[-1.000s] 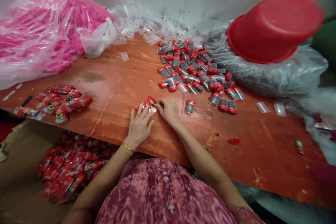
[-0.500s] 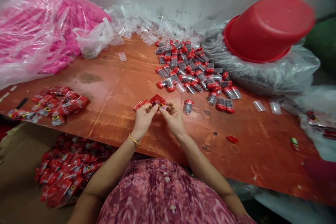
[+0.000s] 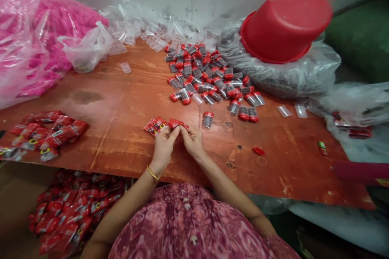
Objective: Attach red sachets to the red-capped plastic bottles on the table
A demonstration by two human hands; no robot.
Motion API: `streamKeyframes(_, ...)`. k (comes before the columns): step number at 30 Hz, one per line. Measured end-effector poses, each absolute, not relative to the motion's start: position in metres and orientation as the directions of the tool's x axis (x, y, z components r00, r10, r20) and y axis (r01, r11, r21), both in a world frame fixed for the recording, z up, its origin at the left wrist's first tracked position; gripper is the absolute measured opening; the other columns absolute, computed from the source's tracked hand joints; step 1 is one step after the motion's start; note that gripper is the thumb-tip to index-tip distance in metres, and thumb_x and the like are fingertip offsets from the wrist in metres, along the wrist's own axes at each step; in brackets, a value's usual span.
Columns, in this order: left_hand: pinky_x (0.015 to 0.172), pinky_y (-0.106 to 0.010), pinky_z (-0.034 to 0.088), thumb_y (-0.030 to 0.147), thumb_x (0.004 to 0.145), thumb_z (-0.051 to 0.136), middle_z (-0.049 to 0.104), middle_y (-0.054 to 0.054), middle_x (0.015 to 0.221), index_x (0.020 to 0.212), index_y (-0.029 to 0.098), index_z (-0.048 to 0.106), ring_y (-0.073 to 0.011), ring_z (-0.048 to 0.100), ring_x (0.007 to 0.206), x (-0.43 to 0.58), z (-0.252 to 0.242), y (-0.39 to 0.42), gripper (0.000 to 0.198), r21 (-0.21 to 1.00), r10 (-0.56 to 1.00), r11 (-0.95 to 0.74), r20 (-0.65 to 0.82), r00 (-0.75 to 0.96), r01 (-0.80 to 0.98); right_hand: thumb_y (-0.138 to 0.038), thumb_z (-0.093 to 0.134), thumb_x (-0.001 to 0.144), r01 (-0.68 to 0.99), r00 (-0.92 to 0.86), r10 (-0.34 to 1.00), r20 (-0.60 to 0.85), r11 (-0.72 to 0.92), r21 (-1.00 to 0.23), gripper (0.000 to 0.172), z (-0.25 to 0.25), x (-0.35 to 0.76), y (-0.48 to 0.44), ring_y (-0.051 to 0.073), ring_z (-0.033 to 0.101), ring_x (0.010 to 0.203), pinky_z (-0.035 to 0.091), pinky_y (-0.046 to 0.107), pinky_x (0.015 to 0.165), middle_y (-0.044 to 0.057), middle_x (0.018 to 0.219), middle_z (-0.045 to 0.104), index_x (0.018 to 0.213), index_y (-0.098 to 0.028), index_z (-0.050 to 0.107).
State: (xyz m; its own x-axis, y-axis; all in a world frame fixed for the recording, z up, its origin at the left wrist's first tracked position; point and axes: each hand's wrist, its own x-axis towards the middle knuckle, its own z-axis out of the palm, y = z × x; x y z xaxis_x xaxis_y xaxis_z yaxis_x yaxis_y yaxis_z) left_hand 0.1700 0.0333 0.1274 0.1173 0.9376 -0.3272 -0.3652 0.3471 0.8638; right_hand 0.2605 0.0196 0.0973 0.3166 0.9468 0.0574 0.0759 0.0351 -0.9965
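Observation:
My left hand (image 3: 164, 146) and my right hand (image 3: 193, 141) meet above the near part of the table. Both pinch a small red printed card (image 3: 177, 123) between thumbs and fingers; its lower part is hidden by them. Just left of it, more red printed cards (image 3: 155, 125) lie on the wood, partly behind my left hand. To the right of my fingers, a clear container with a red cap and dark contents (image 3: 208, 120) stands apart from the rest. Further back lies a heap of similar red-capped containers (image 3: 209, 77).
Red packets (image 3: 57, 131) lie at the table's left, with more packets (image 3: 69, 206) below its edge. Loose clear cases (image 3: 158, 42) are strewn along the wall. A red tub (image 3: 288, 24) rests upside down on a plastic sack (image 3: 273, 75). A pink-filled bag (image 3: 36, 40) bulges at left.
The view has turned slightly right, so the table's things appear further left. Both hands still pinch the red card, which now tilts flatter. More of the cards beside my left hand shows.

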Motion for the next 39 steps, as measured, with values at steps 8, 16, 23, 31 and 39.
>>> streamKeyframes(8, 0.053, -0.019, 0.046, 0.032, 0.050, 0.084, 0.068, 0.001, 0.063, 0.067, 0.014, 0.066, -0.0092, 0.061, 0.055, 0.165, 0.143, 0.047, 0.030, 0.768, 0.865, 0.485, -0.491, 0.101, -0.418, -0.051, 0.036, 0.088, 0.651, 0.361, 0.913, 0.190, -0.101, -0.752, 0.044, 0.108, 0.308, 0.014, 0.023, 0.056, 0.080, 0.043, 0.036, 0.075, 0.010, 0.085, 0.064, 0.089, -0.016, 0.063)
streamKeyframes(16, 0.049, -0.018, 0.045, 0.034, 0.061, 0.079, 0.067, 0.001, 0.061, 0.072, 0.016, 0.065, -0.0090, 0.060, 0.052, 0.165, 0.143, 0.049, 0.025, 0.629, 0.776, 0.612, -0.594, 0.210, -0.479, -0.024, 0.044, 0.081, 0.880, 0.399, 0.895, 0.201, -0.311, -0.360, 0.027, 0.091, 0.349, 0.017, 0.028, 0.057, 0.084, 0.041, 0.041, 0.076, 0.020, 0.091, 0.064, 0.098, -0.009, 0.060)
streamKeyframes(23, 0.050, -0.019, 0.046, 0.036, 0.057, 0.081, 0.067, 0.001, 0.063, 0.073, 0.017, 0.064, -0.0093, 0.060, 0.052, 0.163, 0.146, 0.043, 0.031, 0.636, 0.782, 0.605, -0.586, 0.211, -0.478, -0.040, 0.047, 0.082, 0.139, 0.224, 0.969, -0.103, -0.137, -0.981, 0.024, 0.129, 0.341, -0.032, 0.014, 0.057, 0.046, 0.047, 0.029, 0.048, 0.002, 0.069, 0.064, 0.090, -0.018, 0.053)
streamKeyframes(31, 0.051, -0.020, 0.048, 0.045, 0.041, 0.085, 0.064, 0.003, 0.059, 0.065, 0.014, 0.064, -0.0088, 0.058, 0.051, 0.169, 0.149, 0.035, 0.045, 0.719, 0.831, 0.555, -0.502, 0.241, -0.418, -0.044, 0.061, 0.073, -0.237, -0.035, 0.948, -0.315, -0.314, -0.919, 0.028, 0.147, 0.319, -0.043, 0.007, 0.048, 0.031, 0.033, 0.015, 0.030, -0.003, 0.049, 0.059, 0.076, -0.017, 0.057)
streamKeyframes(39, 0.055, -0.022, 0.048, 0.045, 0.044, 0.084, 0.065, 0.002, 0.060, 0.068, 0.015, 0.063, -0.0100, 0.059, 0.053, 0.168, 0.144, 0.033, 0.044, 0.734, 0.857, 0.515, -0.433, 0.281, -0.442, -0.045, 0.059, 0.073, -0.229, 0.089, 0.945, -0.316, -0.289, -0.929, 0.028, 0.139, 0.309, -0.035, 0.006, 0.044, 0.029, 0.030, 0.016, 0.029, -0.005, 0.046, 0.055, 0.072, -0.017, 0.054)
